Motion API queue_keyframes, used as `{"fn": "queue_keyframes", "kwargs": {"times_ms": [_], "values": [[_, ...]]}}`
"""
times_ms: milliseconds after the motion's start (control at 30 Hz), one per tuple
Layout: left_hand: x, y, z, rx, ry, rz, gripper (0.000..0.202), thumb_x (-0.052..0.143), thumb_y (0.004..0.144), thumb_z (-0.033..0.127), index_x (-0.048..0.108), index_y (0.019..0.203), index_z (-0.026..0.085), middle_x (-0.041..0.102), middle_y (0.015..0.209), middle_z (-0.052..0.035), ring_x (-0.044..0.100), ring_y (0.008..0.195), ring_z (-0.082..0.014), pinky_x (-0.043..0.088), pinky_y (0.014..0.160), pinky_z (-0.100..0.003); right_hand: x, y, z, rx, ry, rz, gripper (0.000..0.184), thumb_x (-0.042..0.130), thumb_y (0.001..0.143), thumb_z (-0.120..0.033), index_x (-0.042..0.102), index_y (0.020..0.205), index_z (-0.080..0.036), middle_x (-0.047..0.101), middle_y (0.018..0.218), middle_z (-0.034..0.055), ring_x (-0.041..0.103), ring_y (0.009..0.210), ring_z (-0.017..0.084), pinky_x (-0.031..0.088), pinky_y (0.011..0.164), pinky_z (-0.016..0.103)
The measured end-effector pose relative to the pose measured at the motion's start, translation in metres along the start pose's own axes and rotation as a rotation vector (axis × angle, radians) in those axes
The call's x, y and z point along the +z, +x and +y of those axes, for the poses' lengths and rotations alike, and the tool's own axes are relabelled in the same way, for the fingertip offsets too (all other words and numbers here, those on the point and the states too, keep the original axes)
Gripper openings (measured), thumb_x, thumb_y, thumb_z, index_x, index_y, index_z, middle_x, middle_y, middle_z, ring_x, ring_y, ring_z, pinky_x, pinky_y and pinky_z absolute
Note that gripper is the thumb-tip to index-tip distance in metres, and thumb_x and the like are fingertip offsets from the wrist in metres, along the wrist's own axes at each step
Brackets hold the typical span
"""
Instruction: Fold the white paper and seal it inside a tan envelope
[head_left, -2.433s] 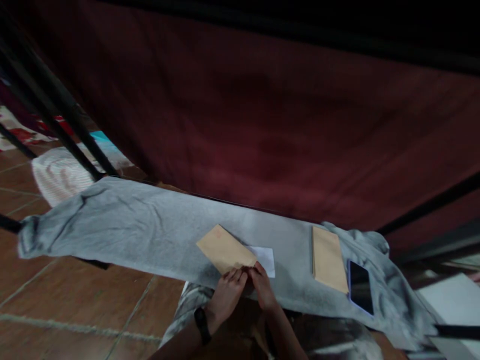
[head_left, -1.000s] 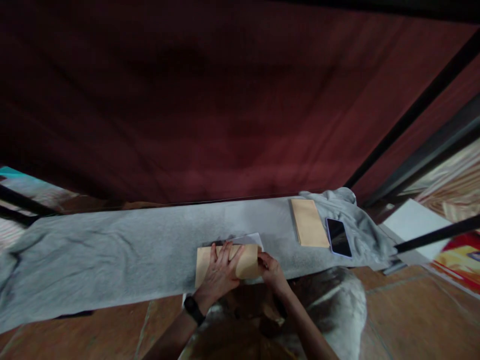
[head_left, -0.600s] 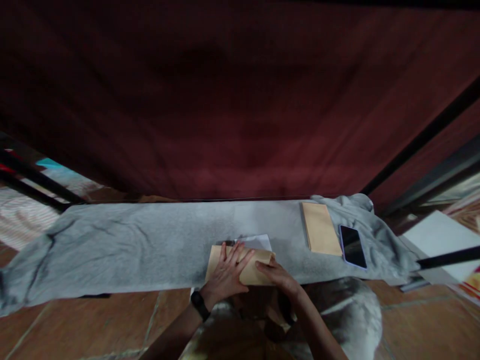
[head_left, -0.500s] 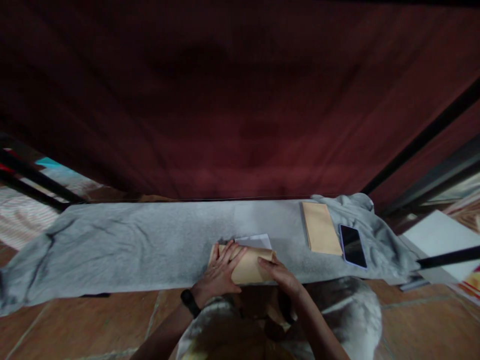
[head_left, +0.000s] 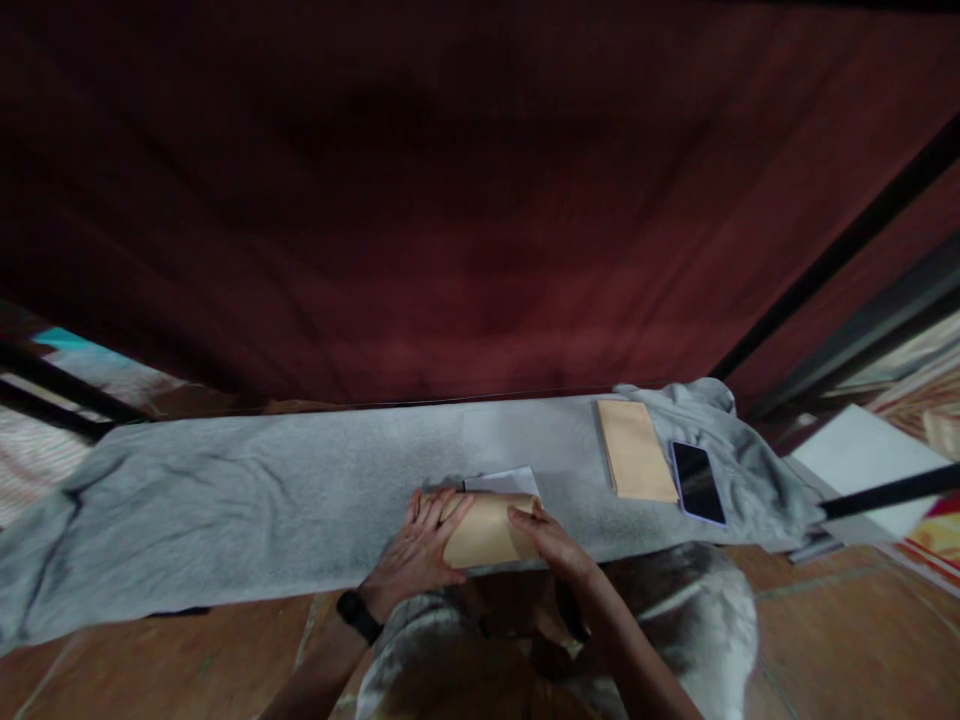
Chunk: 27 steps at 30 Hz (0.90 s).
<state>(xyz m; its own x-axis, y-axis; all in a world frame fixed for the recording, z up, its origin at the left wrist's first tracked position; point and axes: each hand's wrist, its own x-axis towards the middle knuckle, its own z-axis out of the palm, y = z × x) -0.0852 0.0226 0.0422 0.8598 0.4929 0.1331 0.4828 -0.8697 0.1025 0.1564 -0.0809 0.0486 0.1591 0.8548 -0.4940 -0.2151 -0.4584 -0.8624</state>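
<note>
A curved, folded piece of brown paper point(head_left: 487, 532) lies at the near edge of the grey cloth in front of me. My left hand point(head_left: 421, 545) rests over its left end, fingers spread and thumb apart on top. At the right end, my right hand point(head_left: 551, 540) pinches the paper, thumb above and the other fingers partly hidden. Behind the fold, a white sheet point(head_left: 504, 480) with a dark corner sticks out flat on the cloth. What lies under the brown paper is hidden.
The grey cloth point(head_left: 225, 500) covers a long narrow surface. A stack of brown paper or envelopes point(head_left: 637, 452) and a phone point(head_left: 699, 483) lie to the right. A dark red panel point(head_left: 480, 250) rises behind, with a black bar point(head_left: 840, 250) at the right.
The view has shifted slightly. Both hands keep their places on the brown paper, whose fold now looks a little more rounded between them.
</note>
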Motion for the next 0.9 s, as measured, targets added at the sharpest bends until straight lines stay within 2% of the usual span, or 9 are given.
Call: {"fn": "queue_keyframes", "kwargs": {"times_ms": [100,233,300,400,500,600,667,733,900], "values": [[0.005,0.003,0.006,0.003,-0.018,0.007,0.117,0.08,0.062,0.059,0.021,0.157,0.023,0.043,0.149,-0.0177,0.04,0.136,-0.0384,0.016,0.117,-0.061,0.003,0.002,-0.003,-0.046,-0.078,-0.001,0.076,0.069,0.068,-0.072,0.067,0.114,-0.011,0.068,0.118,0.0146,0.062,0.111,0.03,0.044,0.102,0.042],[0.005,-0.001,0.002,-0.093,-0.01,0.044,0.106,0.075,0.071,0.051,0.021,0.157,0.024,0.05,0.142,-0.0155,0.045,0.132,-0.0363,0.016,0.117,-0.059,-0.007,0.012,-0.008,-0.142,-0.109,-0.004,0.063,0.056,0.081,-0.068,0.069,0.109,-0.013,0.071,0.106,0.0118,0.066,0.099,0.026,0.05,0.09,0.038],[0.003,-0.009,-0.007,-0.155,0.014,0.058,0.102,0.073,0.073,0.046,0.021,0.157,0.023,0.05,0.142,-0.0155,0.046,0.131,-0.0364,0.016,0.117,-0.058,-0.019,0.02,-0.009,-0.235,-0.251,0.141,0.054,0.047,0.09,-0.059,0.066,0.113,-0.014,0.071,0.103,0.0111,0.067,0.093,0.023,0.052,0.086,0.035],[0.0,-0.023,-0.023,-0.258,0.057,0.05,0.101,0.072,0.071,0.041,0.021,0.157,0.023,0.05,0.142,-0.0153,0.047,0.129,-0.0365,0.016,0.116,-0.059,-0.031,0.03,-0.004,-0.318,-0.669,0.441,0.039,0.052,0.091,-0.04,0.061,0.12,-0.015,0.07,0.106,0.0125,0.067,0.093,0.022,0.05,0.088,0.034],[-0.001,-0.034,-0.03,-0.346,0.078,0.022,0.102,0.071,0.069,0.035,0.021,0.157,0.023,0.05,0.141,-0.0156,0.046,0.129,-0.0358,0.016,0.115,-0.059,-0.026,0.039,0.009,-0.269,-0.902,0.516,0.041,0.066,0.083,-0.034,0.06,0.118,-0.013,0.067,0.112,0.0176,0.066,0.102,0.028,0.05,0.089,0.036],[-0.001,-0.039,-0.029,-0.397,0.067,0.0,0.101,0.069,0.07,0.032,0.019,0.157,0.022,0.049,0.142,-0.0157,0.045,0.131,-0.0348,0.016,0.115,-0.059,-0.012,0.045,0.021,-0.219,-1.064,0.564,0.044,0.07,0.08,-0.031,0.058,0.118,-0.011,0.064,0.116,0.0221,0.064,0.105,0.033,0.05,0.088,0.039],[-0.002,-0.04,-0.027,-0.415,0.056,-0.011,0.1,0.067,0.07,0.032,0.019,0.157,0.023,0.048,0.143,-0.0154,0.044,0.132,-0.0344,0.016,0.115,-0.058,-0.005,0.049,0.027,-0.219,-1.048,0.593,0.044,0.071,0.078,-0.027,0.058,0.117,-0.01,0.065,0.113,0.0238,0.063,0.106,0.036,0.049,0.089,0.042],[-0.003,-0.041,-0.026,-0.426,0.046,-0.02,0.1,0.067,0.07,0.032,0.019,0.157,0.023,0.049,0.142,-0.0153,0.044,0.132,-0.0343,0.017,0.114,-0.057,-0.004,0.052,0.031,-0.24,-0.934,0.609,0.04,0.071,0.076,-0.023,0.059,0.112,-0.011,0.066,0.109,0.0231,0.063,0.106,0.036,0.048,0.091,0.043],[-0.001,-0.041,-0.028,-0.415,0.024,-0.023,0.102,0.068,0.07,0.032,0.017,0.157,0.024,0.048,0.143,-0.0152,0.043,0.132,-0.0343,0.019,0.113,-0.055,-0.015,0.054,0.035,-0.321,-0.706,0.58,0.013,0.064,0.077,-0.02,0.06,0.089,-0.02,0.069,0.096,0.0118,0.065,0.1,0.028,0.048,0.091,0.036]]}}
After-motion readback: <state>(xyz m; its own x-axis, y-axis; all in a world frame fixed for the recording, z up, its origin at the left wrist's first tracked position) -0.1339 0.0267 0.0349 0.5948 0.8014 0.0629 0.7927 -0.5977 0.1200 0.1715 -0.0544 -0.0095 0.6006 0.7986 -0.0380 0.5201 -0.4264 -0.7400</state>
